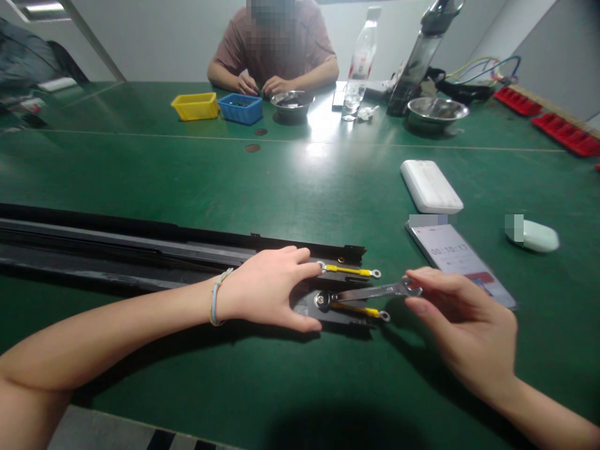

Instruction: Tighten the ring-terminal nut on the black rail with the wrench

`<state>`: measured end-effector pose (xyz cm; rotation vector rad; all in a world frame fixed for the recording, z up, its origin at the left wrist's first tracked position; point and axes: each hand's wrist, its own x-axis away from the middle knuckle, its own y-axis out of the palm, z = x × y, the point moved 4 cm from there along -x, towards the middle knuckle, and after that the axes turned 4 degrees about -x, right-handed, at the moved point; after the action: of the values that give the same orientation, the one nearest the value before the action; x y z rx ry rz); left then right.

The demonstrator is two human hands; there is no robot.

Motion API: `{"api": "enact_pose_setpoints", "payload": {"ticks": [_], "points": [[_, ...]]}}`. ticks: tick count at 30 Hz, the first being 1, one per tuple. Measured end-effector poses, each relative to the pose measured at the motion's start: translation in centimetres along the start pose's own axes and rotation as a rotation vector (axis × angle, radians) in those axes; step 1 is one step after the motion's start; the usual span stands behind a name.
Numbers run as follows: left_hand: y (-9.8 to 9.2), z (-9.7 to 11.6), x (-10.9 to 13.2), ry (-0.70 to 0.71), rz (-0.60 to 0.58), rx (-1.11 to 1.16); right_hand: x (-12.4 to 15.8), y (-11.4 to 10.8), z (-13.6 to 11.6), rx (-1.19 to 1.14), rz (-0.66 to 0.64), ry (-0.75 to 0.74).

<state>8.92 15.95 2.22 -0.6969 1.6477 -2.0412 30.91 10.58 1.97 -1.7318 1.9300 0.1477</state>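
Note:
A long black metal channel (187,240) lies across the table, its right end in front of me. My left hand (262,284) spans that end, fingers toward the far side and thumb along the near edge, gripping it. My right hand (469,319) pinches the outer end of a combination wrench (372,292) between thumb and fingers. The wrench's other end sits around a bolt or nut (321,300) on the channel. Two short yellow cables with ring terminals extend from the channel: a far cable (349,270) and a near cable (370,312), partly under the wrench.
Right of the channel lie a phone (462,256) showing a timer, a white power bank (431,186) and a pale case (539,236). Farther back are a yellow bin (195,107), a blue bin (240,110), metal bowls, bottles and red trays (562,132). A person (281,50) sits opposite.

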Motion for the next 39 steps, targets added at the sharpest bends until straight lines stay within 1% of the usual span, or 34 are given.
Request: {"api": "enact_pose_setpoints", "payload": {"ticks": [6,11,14,18,21,23,31,33,35,39], "points": [[-0.1,0.2,0.4,-0.002,-0.001,0.01,-0.3,-0.1,0.6,0.087,0.041,0.051],[-0.1,0.2,0.4,-0.006,-0.008,0.004,-0.3,-0.2,0.9,0.042,0.017,0.067],[-0.1,0.1,0.2,-0.003,-0.007,0.001,-0.3,-0.1,0.9,-0.043,-0.02,0.052],[-0.2,-0.1,0.1,0.002,-0.007,0.002,-0.3,0.3,0.2,-0.229,-0.104,-0.036],[-0.2,-0.3,0.0,-0.001,-0.009,0.0,-0.2,0.7,-0.4,-0.307,-0.181,-0.108],[-0.1,-0.4,-0.1,-0.001,-0.009,-0.001,0.0,0.8,-0.7,-0.308,-0.202,-0.134],[-0.2,-0.6,-0.4,-0.007,-0.01,0.006,0.4,0.9,-0.9,-0.261,-0.209,-0.246],[-0.2,-0.6,-0.3,-0.009,-0.01,0.009,0.3,1.0,-0.8,-0.261,-0.208,-0.238],[-0.2,-0.5,-0.1,-0.008,-0.01,0.006,0.2,0.9,-0.7,-0.254,-0.182,-0.195],[-0.4,-0.3,0.3,-0.01,-0.013,0.007,-0.1,0.6,-0.4,-0.16,-0.076,-0.077]]}}
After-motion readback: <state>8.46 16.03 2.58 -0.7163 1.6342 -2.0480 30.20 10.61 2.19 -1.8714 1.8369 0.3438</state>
